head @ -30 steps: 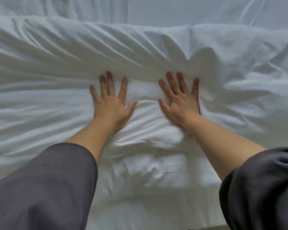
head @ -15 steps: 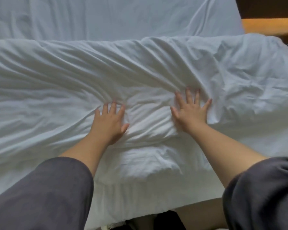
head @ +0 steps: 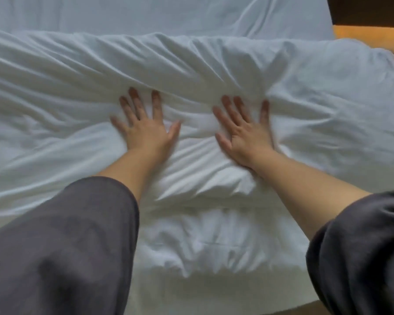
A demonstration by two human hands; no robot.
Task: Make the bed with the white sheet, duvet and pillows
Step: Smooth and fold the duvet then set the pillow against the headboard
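Left hand [head: 147, 135] and right hand [head: 246, 137] slid forward | flat, splayed, pressing rumpled duvet [head: 55, 98] | sheet [head: 146, 12] beyond | lit wood ledge [head: 369, 32] far-right

The bed [head: 214, 296] carries a white sheet [head: 146, 14] and rumpled duvet [head: 316, 92]

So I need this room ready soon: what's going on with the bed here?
A person in dark grey sleeves is partway through the job. The left hand and right hand both lie flat, fingers spread, pressing on the white duvet. The duvet is heavily creased and bunched into a ridge just past the fingertips. Beyond it lies the sheet.
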